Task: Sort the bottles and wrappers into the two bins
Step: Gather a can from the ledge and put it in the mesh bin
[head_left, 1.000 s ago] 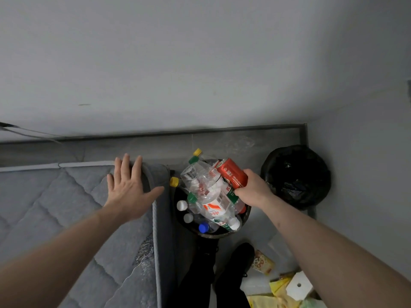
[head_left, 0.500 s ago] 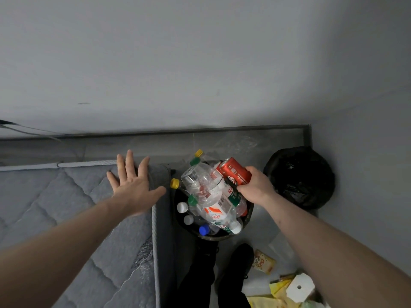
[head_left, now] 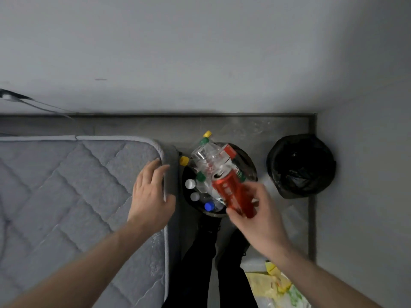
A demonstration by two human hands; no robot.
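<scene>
A round bin [head_left: 250,162] on the floor is heaped with several clear plastic bottles [head_left: 208,160] with green, yellow, white and blue caps. My right hand [head_left: 259,213] grips a red can [head_left: 233,195] just above the bin's near side, its top pointing away from me. To the right stands a second bin lined with a black bag [head_left: 301,165]. My left hand [head_left: 152,195] rests flat with straight fingers on the corner of the grey mattress [head_left: 66,185]. Yellow wrappers [head_left: 272,286] lie on the floor at the bottom right.
The two bins stand in a narrow strip of grey floor between the mattress and the right wall [head_left: 367,174]. My dark trouser legs [head_left: 200,263] and shoes stand just in front of the bottle bin. A cable [head_left: 33,102] hangs at the far left.
My right hand has lifted the red can off the bottle heap and drawn it toward me. My left hand has slid back along the mattress corner; the view has dipped lower.
</scene>
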